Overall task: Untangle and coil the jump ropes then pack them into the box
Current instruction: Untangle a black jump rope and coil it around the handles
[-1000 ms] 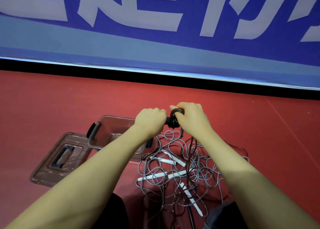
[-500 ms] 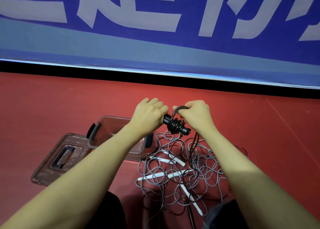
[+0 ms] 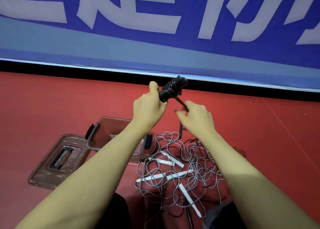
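My left hand (image 3: 149, 105) grips the black handles of a jump rope (image 3: 172, 89), tilted up to the right, with its dark cord coiled in tight turns around them. My right hand (image 3: 194, 117) pinches the loose end of that cord just below the coil. On the red floor beneath my arms lies a tangle of grey ropes (image 3: 181, 166) with several white handles. A clear plastic box (image 3: 110, 133) with black latches stands open to the left of the tangle, partly hidden by my left forearm.
The box's clear lid (image 3: 57, 161) lies flat on the floor left of the box. A blue banner with white lettering (image 3: 155, 29) runs along the back above a black strip. My dark-clothed knees (image 3: 112, 213) show at the bottom edge.
My left hand has lifted the wrapped handles up and tilted them. My right hand has come off the coil and moved down and right, drawing the cord end out.
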Available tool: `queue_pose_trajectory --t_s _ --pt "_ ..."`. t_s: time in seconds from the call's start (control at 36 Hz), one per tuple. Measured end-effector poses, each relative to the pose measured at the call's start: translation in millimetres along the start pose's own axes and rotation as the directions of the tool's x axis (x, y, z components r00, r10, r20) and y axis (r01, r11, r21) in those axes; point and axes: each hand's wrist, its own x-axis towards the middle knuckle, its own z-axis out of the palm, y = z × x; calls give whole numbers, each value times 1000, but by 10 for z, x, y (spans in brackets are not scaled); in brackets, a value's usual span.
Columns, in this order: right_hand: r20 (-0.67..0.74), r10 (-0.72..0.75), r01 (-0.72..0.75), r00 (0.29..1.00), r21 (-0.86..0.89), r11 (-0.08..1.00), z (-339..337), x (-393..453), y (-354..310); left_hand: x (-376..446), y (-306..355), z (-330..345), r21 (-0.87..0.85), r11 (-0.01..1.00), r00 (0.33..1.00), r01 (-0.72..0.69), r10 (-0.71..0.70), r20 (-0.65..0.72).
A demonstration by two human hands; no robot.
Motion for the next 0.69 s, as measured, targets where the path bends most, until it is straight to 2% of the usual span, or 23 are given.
queue_pose_trajectory --t_s 0.11,0.19,0.33,0.5,0.61,0.67,0.69 --pt "34 -121 123 992 -70 990 20 -38 -10 30 -84 90 83 993 996 83 -85 30" --pt "110 -159 162 981 -22 987 -2 -48 -62 31 -114 103 150 981 989 121 -132 68" --pt "177 -215 196 960 120 973 -45 -63 -141 4 -129 118 276 955 982 113 -150 118" --pt "217 -308 293 926 99 951 -93 -92 -203 -29 -215 138 392 917 967 75 -163 196" --pt "78 -423 425 903 -15 905 -81 -66 -139 -51 -239 159 475 879 953 -44 -107 285" --pt "-50 -415 416 909 23 909 -53 -72 -139 -63 -241 163 511 851 943 -120 -62 327" --pt "-95 -363 370 927 69 926 -32 -75 -149 -71 -235 164 527 833 936 -170 -31 351"
